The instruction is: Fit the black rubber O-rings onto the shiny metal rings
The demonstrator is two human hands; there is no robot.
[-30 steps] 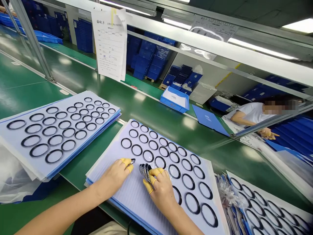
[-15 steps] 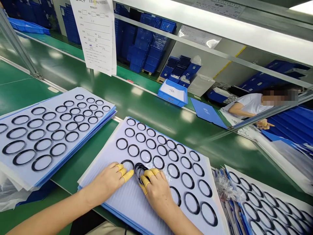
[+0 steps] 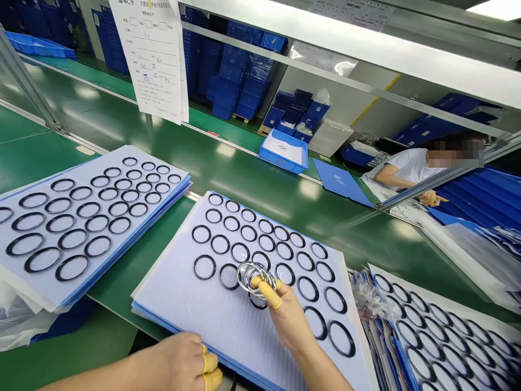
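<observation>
My right hand [image 3: 285, 309], with yellow finger cots, pinches a small bunch of rings [image 3: 246, 277] that look silvery on the side facing me. It holds them over the middle sheet stack [image 3: 183, 304], where black rings [image 3: 204, 267] lie in rows. My left hand [image 3: 179, 361] is at the front edge of this stack, its cot-covered fingers curled down. The frame's bottom edge cuts off its fingertips, so anything in them is hidden. Part of a black curved thing [image 3: 233, 382] shows beside it.
More sheets with black rings lie in a left stack [image 3: 97, 247] and a right stack [image 3: 443, 315]. Crumpled clear plastic [image 3: 372, 296] sits between the middle and right stacks. Beyond are a blue tray [image 3: 283, 157], a metal frame post [image 3: 32, 81], a hanging paper form [image 3: 150, 65] and a co-worker [image 3: 401, 168].
My left hand has drawn back from the rows to the front edge. My right hand has lifted and turned the bunch of rings, showing its silvery side.
</observation>
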